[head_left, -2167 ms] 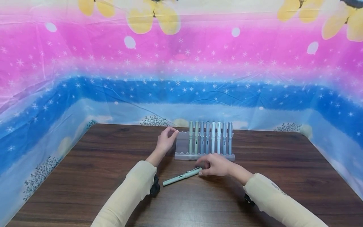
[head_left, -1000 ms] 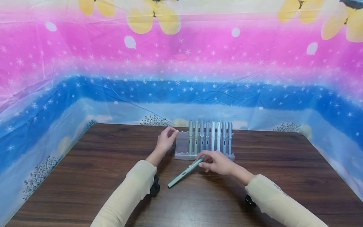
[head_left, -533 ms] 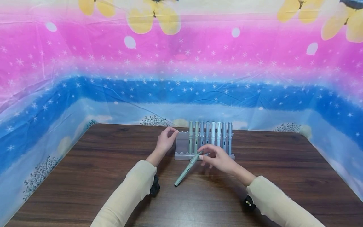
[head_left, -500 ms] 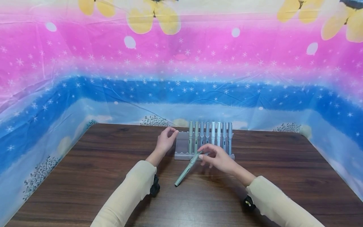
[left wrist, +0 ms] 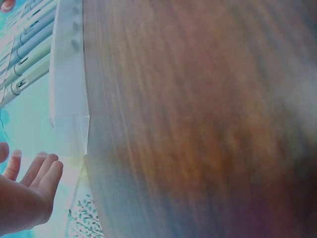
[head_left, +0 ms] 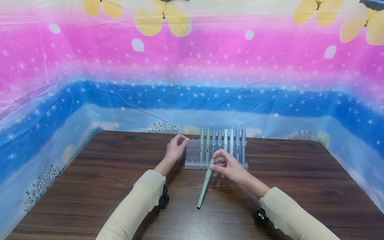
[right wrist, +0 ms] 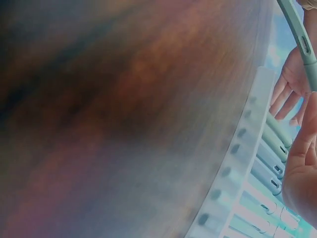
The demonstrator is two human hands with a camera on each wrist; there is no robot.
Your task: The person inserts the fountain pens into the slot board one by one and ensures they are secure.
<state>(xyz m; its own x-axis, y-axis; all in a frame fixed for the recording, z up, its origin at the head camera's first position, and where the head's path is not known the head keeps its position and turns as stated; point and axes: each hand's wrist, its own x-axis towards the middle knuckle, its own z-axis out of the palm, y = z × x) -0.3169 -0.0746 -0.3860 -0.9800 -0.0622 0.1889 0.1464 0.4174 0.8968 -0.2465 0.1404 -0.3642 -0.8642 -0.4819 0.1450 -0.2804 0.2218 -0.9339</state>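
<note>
In the head view a pale green pen hangs at a steep slant over the table, its clipped cap upward and dark end down. My right hand pinches its cap between thumb and fingers. Behind it a clear pen rack holds a row of upright pens in green, grey-blue and white; its left part carries no pens. My left hand grips the rack's upper left edge with thumb and forefinger. The right wrist view shows the held pen above the rack's front ledge. My right hand partly hides some racked pens.
The dark wooden table runs around the rack on all sides. A printed cloth in pink and blue stands along its back and sides. Black wrist cameras sit under both sleeves.
The pen lay on the table; my right hand has raised its cap end and swung it from nearly flat to steep, lower end shifting right. My left hand keeps its place at the rack.
</note>
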